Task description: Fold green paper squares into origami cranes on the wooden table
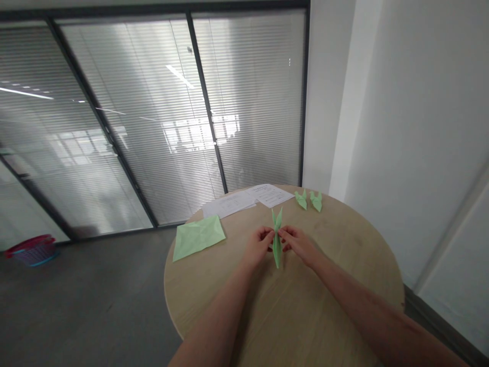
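Note:
A light green folded paper figure (pixel 277 244) is held upright over the round wooden table, its two narrow points spreading apart at the top and one long point hanging down. My left hand (pixel 261 242) pinches it from the left side, thumb against the paper. From the right, my right hand (pixel 298 243) grips the same figure near its middle. The fingers behind the paper are partly hidden. Beyond my hands, two small green origami birds (pixel 301 200) (pixel 316 201) stand side by side near the table's far right edge.
A creased green paper sheet (pixel 199 236) lies at the table's left. Printed white sheets (pixel 244 200) overlap along the far edge. The round table (pixel 328 311) stands near a white wall and a glass partition with blinds. A red and blue basket (pixel 32 250) sits on the floor.

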Demonstrator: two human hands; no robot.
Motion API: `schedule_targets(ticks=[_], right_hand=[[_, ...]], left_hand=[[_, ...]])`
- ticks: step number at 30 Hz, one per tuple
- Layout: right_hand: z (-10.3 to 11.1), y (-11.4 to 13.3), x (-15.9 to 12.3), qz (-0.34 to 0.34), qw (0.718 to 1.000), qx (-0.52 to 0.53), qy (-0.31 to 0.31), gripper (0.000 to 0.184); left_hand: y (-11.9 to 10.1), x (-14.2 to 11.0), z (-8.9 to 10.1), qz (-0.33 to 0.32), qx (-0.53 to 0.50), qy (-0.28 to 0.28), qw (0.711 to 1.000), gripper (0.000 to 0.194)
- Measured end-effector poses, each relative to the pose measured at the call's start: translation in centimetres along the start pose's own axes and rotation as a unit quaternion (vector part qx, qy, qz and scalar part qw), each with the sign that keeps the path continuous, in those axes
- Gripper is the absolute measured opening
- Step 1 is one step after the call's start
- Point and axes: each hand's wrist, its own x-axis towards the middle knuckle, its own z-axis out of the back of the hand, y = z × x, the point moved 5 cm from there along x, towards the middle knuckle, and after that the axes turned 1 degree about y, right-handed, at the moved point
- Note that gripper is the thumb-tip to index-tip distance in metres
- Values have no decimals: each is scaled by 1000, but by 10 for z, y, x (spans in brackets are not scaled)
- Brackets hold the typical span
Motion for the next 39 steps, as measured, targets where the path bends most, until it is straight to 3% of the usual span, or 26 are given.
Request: schedule_targets(ticks=[8, 25, 39], right_hand=[[-4, -1, -2, -3, 999, 20, 29, 57], [-3, 0, -3, 2, 1000, 20, 22, 54], [-6, 6, -6, 3, 999, 29, 33, 49]], left_hand=[[2, 1, 1, 6, 11, 1, 1000, 39], [-13, -2, -2, -34, 79, 34, 996, 37], [-8, 0, 5, -58, 136, -45, 988, 21]])
